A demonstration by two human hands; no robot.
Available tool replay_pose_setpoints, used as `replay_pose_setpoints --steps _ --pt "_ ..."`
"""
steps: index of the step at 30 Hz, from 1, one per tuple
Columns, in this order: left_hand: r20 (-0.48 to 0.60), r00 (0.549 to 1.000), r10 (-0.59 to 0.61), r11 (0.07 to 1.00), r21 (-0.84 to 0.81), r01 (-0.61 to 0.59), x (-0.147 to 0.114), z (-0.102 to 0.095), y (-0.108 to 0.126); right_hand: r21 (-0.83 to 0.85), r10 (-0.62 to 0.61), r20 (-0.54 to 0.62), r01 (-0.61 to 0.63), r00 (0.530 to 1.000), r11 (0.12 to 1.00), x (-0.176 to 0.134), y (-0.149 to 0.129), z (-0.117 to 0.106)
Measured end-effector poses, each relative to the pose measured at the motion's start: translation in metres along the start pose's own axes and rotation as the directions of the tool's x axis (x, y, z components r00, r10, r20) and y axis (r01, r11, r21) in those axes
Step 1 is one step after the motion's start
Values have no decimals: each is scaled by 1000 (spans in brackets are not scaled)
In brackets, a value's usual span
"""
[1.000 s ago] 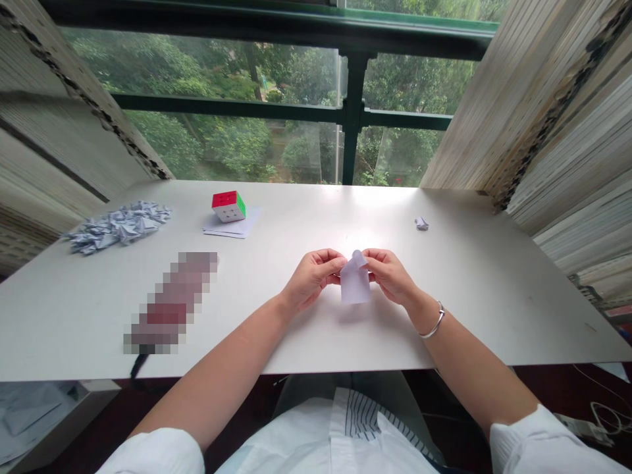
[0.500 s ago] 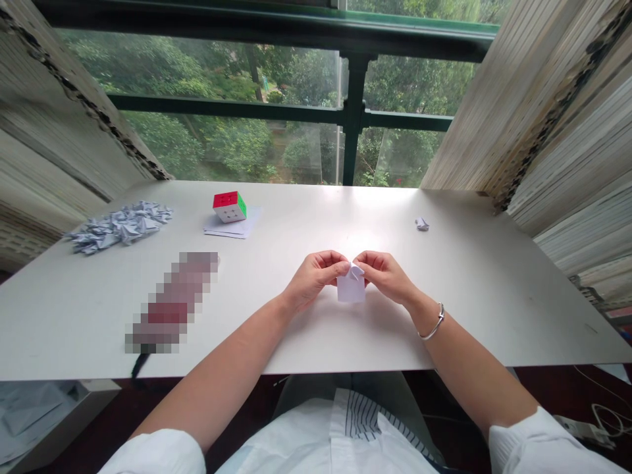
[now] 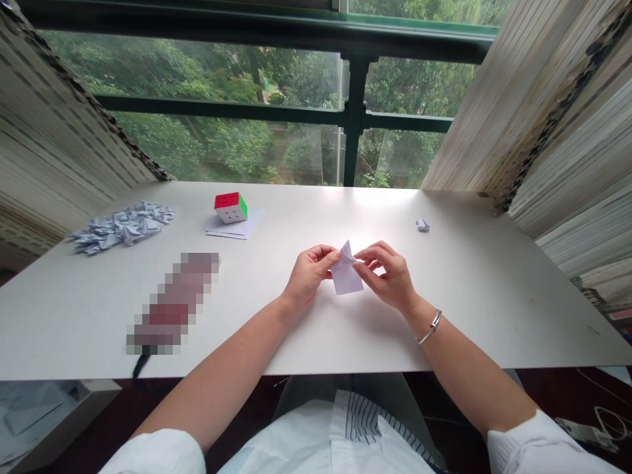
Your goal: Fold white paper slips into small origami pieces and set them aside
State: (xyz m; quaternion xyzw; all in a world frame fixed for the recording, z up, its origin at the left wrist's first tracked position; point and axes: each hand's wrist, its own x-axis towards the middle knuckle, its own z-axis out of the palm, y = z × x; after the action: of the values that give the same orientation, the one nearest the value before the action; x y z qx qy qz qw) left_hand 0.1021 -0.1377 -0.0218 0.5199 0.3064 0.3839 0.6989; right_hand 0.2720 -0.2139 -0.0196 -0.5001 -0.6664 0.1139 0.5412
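A small piece of white folded paper is held above the desk, its pointed tip upward and a squarish part hanging below. My left hand pinches its left edge between thumb and fingers. At the paper's right side, my right hand has thumb and index finger closed around a small flap, the other fingers curled behind. A silver bracelet circles my right wrist.
On the white desk, a heap of folded paper pieces lies far left. A puzzle cube rests on paper sheets. One folded piece lies right. A blurred-out object lies left, with a dark strap at the edge.
The paper has turned and risen slightly, and its pointed tip now stands clear above my fingers. My right hand has shifted a little to the right, its fingers more extended.
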Motion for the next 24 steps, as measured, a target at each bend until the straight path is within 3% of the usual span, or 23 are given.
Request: replay_pose_setpoints --steps 9,17,24 --pt "-4 999 -49 994 94 49 -2 1 0 -224 19 -26 -24 999 974 -2 7 5" --pt "-22 998 -57 992 110 59 -3 5 0 -256 34 -11 -36 999 966 -5 5 8" --pt "-45 998 -34 995 90 38 -4 6 -1 -163 27 -33 -32 999 986 -7 6 14"
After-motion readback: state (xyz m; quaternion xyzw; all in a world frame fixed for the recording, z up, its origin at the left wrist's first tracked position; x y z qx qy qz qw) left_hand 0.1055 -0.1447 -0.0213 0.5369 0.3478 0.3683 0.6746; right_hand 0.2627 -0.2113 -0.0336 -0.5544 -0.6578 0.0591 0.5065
